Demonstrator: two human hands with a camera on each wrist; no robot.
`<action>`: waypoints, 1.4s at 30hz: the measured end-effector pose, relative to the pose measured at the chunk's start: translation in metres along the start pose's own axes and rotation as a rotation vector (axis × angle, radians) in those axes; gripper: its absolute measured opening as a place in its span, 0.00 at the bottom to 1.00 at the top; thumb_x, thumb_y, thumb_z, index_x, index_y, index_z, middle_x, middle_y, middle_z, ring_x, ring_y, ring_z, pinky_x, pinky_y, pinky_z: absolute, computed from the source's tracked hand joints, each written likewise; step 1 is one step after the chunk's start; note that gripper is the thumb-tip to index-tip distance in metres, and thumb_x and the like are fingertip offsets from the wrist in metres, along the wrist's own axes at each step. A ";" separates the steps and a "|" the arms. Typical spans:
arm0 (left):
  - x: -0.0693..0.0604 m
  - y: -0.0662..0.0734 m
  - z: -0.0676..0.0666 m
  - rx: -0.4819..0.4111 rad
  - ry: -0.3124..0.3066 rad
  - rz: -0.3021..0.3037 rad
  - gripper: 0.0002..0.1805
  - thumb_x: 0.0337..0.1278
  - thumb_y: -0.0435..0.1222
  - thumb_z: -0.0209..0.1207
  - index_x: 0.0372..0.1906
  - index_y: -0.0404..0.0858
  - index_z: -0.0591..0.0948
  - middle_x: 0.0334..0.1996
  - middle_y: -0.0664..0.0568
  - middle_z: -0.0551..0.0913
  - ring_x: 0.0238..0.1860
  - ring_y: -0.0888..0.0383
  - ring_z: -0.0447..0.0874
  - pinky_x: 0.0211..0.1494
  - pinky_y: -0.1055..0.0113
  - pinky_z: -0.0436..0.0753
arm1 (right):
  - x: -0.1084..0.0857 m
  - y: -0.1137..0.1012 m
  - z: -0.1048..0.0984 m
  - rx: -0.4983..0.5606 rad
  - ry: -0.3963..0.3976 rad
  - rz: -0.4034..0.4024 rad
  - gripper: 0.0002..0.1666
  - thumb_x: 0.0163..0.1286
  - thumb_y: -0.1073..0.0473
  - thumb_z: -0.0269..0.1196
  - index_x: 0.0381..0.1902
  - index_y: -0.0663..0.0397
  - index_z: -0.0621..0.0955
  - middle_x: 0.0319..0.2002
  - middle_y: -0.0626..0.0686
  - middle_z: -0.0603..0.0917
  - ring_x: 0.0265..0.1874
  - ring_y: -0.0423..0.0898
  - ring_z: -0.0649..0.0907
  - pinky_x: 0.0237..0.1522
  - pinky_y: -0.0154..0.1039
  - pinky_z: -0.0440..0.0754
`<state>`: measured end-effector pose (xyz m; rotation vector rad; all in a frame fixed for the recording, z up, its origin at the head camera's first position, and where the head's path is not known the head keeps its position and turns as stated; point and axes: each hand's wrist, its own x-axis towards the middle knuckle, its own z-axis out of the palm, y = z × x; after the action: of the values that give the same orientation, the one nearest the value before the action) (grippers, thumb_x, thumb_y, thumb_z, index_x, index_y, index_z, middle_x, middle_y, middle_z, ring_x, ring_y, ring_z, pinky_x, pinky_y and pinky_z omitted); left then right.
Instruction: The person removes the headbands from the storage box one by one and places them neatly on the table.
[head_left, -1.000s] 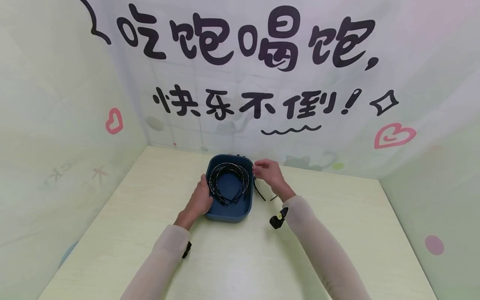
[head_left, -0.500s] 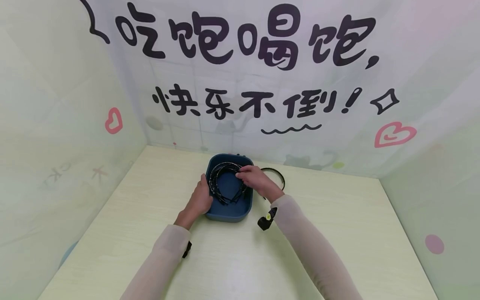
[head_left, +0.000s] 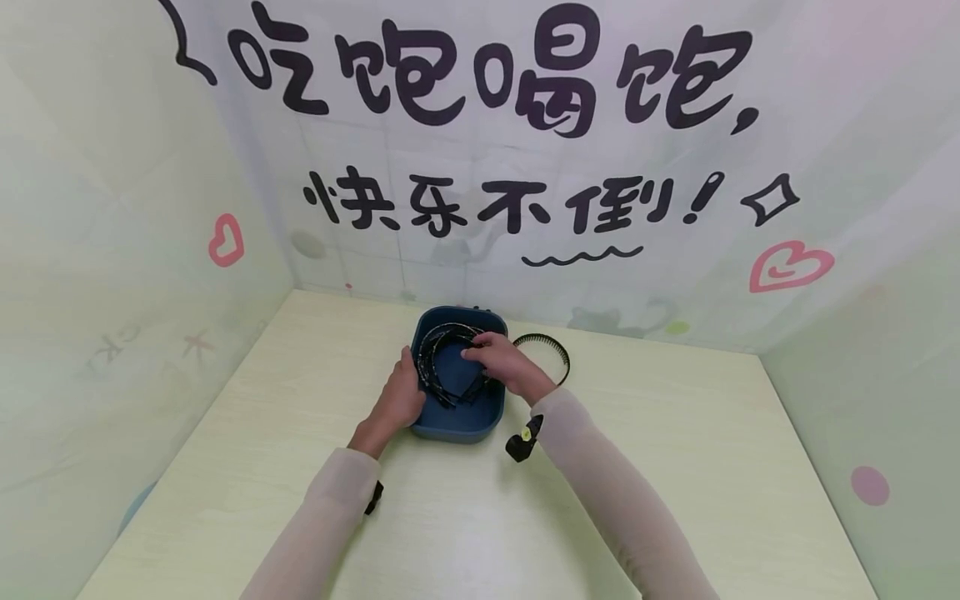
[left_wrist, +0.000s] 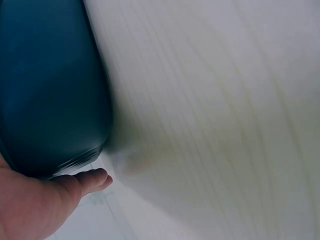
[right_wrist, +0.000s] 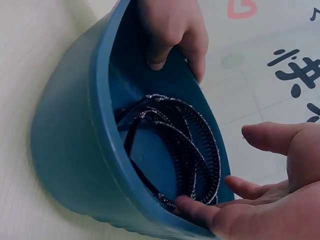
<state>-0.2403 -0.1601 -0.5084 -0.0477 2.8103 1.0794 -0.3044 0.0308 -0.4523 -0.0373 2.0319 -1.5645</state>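
Observation:
A dark blue plastic bin (head_left: 457, 429) stands at the back of the table with several black glittery headbands (right_wrist: 200, 120) inside, nested in a loose ring. My left hand (head_left: 399, 395) holds the bin's left wall, the thumb inside and fingers outside, as the right wrist view shows. My right hand (head_left: 504, 360) is over the bin's right side. Its thumb stands apart from the fingers in the right wrist view, and one fingertip touches or nearly touches the headbands at the rim. Another black toothed headband (head_left: 557, 343) lies on the table right of the bin, partly behind my right hand.
The pale wood-look table (head_left: 465, 533) extends around the bin. White cloth walls with black lettering (head_left: 510, 208) and pink hearts close off the back and both sides. The back wall is just behind the bin.
My right hand has moved left from the bin's right rim to over its inside, bringing more of the headband on the table into view. My left hand and the bin have stayed put.

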 end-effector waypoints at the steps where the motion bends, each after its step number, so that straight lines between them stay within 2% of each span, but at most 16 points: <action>1: 0.000 0.000 0.000 -0.002 -0.002 0.000 0.42 0.66 0.26 0.46 0.76 0.24 0.36 0.74 0.24 0.50 0.70 0.31 0.60 0.70 0.42 0.66 | 0.000 0.000 0.000 0.013 -0.001 0.000 0.32 0.74 0.59 0.58 0.71 0.65 0.65 0.72 0.62 0.65 0.71 0.57 0.68 0.70 0.54 0.67; 5: 0.000 0.000 0.001 -0.005 -0.003 0.006 0.42 0.66 0.26 0.46 0.76 0.24 0.36 0.73 0.24 0.50 0.71 0.31 0.60 0.70 0.42 0.66 | 0.000 -0.001 0.001 0.015 0.011 -0.014 0.32 0.74 0.61 0.58 0.72 0.65 0.64 0.71 0.62 0.66 0.69 0.57 0.71 0.69 0.51 0.70; 11: 0.001 -0.001 0.001 -0.007 -0.001 0.004 0.43 0.65 0.26 0.46 0.76 0.24 0.35 0.74 0.24 0.50 0.72 0.31 0.58 0.71 0.42 0.65 | -0.004 -0.002 0.001 -0.053 0.063 -0.055 0.32 0.75 0.60 0.57 0.72 0.64 0.64 0.71 0.63 0.66 0.64 0.58 0.76 0.65 0.49 0.74; 19: 0.002 -0.002 0.001 -0.010 0.007 0.002 0.42 0.65 0.26 0.46 0.76 0.24 0.36 0.74 0.24 0.50 0.71 0.31 0.58 0.71 0.42 0.65 | -0.003 0.003 0.000 -0.152 0.141 -0.124 0.29 0.73 0.63 0.58 0.70 0.64 0.68 0.67 0.64 0.72 0.57 0.56 0.81 0.58 0.47 0.79; 28: 0.003 -0.003 0.002 -0.009 0.013 0.001 0.43 0.64 0.25 0.46 0.76 0.24 0.36 0.73 0.24 0.51 0.70 0.31 0.61 0.69 0.42 0.67 | -0.001 0.009 0.002 -0.242 0.241 -0.189 0.25 0.71 0.64 0.60 0.65 0.62 0.75 0.59 0.61 0.80 0.59 0.54 0.79 0.57 0.48 0.80; 35: 0.003 -0.003 0.002 -0.014 0.010 -0.007 0.43 0.64 0.25 0.46 0.76 0.24 0.36 0.74 0.24 0.50 0.71 0.31 0.58 0.70 0.42 0.65 | -0.002 0.011 0.004 -0.252 0.320 -0.240 0.18 0.69 0.65 0.63 0.56 0.63 0.80 0.45 0.58 0.84 0.42 0.51 0.84 0.42 0.41 0.84; 42: 0.003 -0.003 0.002 -0.021 0.011 -0.004 0.43 0.63 0.25 0.46 0.76 0.24 0.36 0.74 0.24 0.50 0.72 0.32 0.58 0.71 0.42 0.65 | 0.001 0.013 0.007 -0.271 0.403 -0.300 0.12 0.68 0.66 0.64 0.49 0.63 0.84 0.38 0.57 0.87 0.31 0.48 0.87 0.35 0.38 0.86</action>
<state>-0.2424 -0.1608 -0.5116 -0.0617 2.8072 1.1117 -0.2984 0.0287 -0.4653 -0.1467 2.6496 -1.5524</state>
